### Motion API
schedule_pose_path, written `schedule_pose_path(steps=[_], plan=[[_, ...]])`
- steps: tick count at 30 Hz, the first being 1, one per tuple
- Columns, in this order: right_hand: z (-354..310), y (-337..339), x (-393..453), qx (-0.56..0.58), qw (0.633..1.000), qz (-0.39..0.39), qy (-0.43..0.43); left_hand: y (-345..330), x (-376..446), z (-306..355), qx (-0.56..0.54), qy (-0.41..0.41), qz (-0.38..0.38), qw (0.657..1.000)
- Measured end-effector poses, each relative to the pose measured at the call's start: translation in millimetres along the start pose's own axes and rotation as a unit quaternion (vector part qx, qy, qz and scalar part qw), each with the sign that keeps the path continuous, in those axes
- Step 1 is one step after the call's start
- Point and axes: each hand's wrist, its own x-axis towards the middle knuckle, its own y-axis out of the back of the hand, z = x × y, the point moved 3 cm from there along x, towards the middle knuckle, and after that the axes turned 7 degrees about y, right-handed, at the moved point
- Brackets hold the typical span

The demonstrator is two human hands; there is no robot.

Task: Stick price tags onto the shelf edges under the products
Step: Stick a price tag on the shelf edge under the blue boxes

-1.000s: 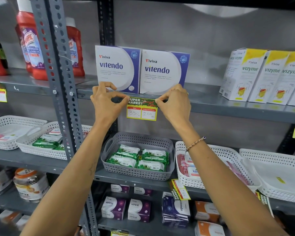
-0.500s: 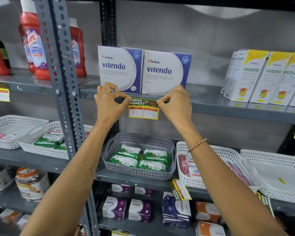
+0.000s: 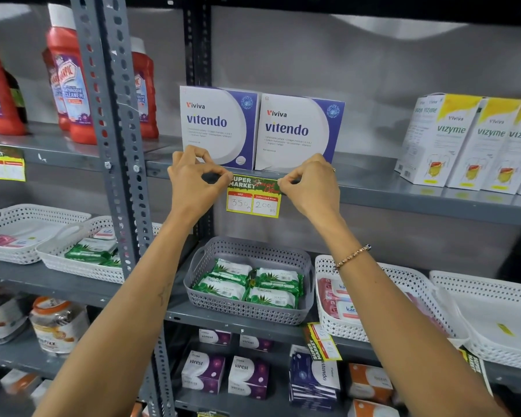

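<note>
The price tag [image 3: 252, 196] sits against the front edge of the grey shelf [image 3: 403, 194], directly below the two white-and-purple Vitendo boxes [image 3: 260, 129] that stand side by side on that shelf; it is yellow-bordered with a green "SUPER MARKET" header and two white fields handwritten 350 and 200. The left hand [image 3: 193, 179] has its grip closed in a pinch, thumb and forefinger meeting at the tag's upper left corner, the other fingers curled above against the left box. The right hand [image 3: 309, 185] pinches the upper right corner in the same way, its grip closed on the tag, with a ring on one finger and a beaded bracelet [image 3: 352, 256] on the wrist. The tag hangs level between the two hands, its lower half below the shelf edge. To the right on the same shelf stand white-and-yellow Vizyme boxes [image 3: 469, 142]; to the left, past the perforated grey upright [image 3: 115, 145], stand red bathroom cleaner bottles [image 3: 69, 85]. On the shelf below, between the forearms, a grey basket [image 3: 247, 310] holds green packs of wipes [image 3: 248, 285], with white baskets [image 3: 382, 296] on either side.
</note>
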Motion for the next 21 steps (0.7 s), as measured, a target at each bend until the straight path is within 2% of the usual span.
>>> schedule_pose_path(steps=[10, 21], plan=[[3.9, -3.2, 3.7, -0.001, 1.000, 0.014, -0.003, -5.1, -1.2, 2.2, -0.023, 0.012, 0.007, 1.000], [-0.5, -4.5, -1.1, -0.021, 0.998, 0.066, 0.012, -5.6, -6.6, 0.6, -0.054, 0.034, 0.005, 0.998]])
